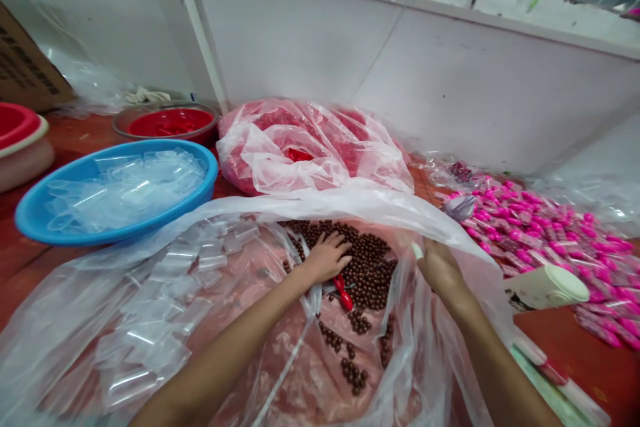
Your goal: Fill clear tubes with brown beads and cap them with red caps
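Note:
A large clear plastic bag (280, 373) lies spread open in front of me, with a pile of small brown balls (367, 267) inside. My left hand (327, 257) rests palm down at the pile's left edge, fingers spread. Just below its fingertips lies a red plastic spoon (344, 295) among the balls. At the right side of the pile, my right hand (441, 270) grips the bag's film, its fingers partly hidden by the plastic. Something white covers its thumb tip. Several clear plastic sleeves (175, 267) lie on the bag's left part.
A blue basin (35, 220) of clear plastic pieces stands left, a red bowl (170, 121) behind it. Further back sits a bag of red items (320, 147). On the right are a heap of pink-capped tubes (545, 227) and a pale cup (550, 287) on its side.

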Available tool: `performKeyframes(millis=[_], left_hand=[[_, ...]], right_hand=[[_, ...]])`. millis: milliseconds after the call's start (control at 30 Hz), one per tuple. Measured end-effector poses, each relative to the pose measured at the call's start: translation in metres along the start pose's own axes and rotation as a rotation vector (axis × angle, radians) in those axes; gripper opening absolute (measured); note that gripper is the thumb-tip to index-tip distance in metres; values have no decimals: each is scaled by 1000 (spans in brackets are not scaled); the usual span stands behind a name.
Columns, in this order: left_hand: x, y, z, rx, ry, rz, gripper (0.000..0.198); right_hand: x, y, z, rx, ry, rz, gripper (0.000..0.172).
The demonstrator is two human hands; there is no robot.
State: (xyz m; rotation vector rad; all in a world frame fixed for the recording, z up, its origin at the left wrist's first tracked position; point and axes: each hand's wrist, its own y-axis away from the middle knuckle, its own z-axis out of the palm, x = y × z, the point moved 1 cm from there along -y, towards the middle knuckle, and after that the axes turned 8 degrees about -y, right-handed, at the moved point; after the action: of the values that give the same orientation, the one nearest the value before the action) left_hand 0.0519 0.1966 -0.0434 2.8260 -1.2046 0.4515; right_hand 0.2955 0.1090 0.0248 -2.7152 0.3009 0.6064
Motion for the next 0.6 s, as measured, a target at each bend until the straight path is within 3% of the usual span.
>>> performKeyframes(millis=[100, 167, 233, 333, 367, 400, 467, 533, 600], left_hand=[[2, 18, -15, -17, 7, 93, 37], [3, 27, -41, -2, 73, 229, 30], [-1, 28, -72, 101, 113, 289, 29], [-17, 18, -109, 337, -4, 207, 33], [-26, 14, -115, 364, -73, 162, 35], [-37, 10, -116, 336, -136, 120, 36], [-61, 5, -109, 132, -189, 73, 32], [-82, 6, -100, -90, -134, 84, 27], [-98, 5, -105, -71, -52, 82, 31]], right_hand=[[-14, 25, -12, -143, 70, -120, 56], [-32, 32, -26, -300, 36, -266, 59], [-53, 24, -39, -383, -37, -513, 62], [-80, -15, -45, -64, -50, -666, 61], [-86, -31, -38, -42, -40, -686, 58], [-89, -47, -27, -75, -29, -697, 56], [-88, -73, 3, -246, 16, -616, 48], [-83, -90, 33, -524, 34, -563, 41], [-84, -104, 49, -576, 29, -559, 40]])
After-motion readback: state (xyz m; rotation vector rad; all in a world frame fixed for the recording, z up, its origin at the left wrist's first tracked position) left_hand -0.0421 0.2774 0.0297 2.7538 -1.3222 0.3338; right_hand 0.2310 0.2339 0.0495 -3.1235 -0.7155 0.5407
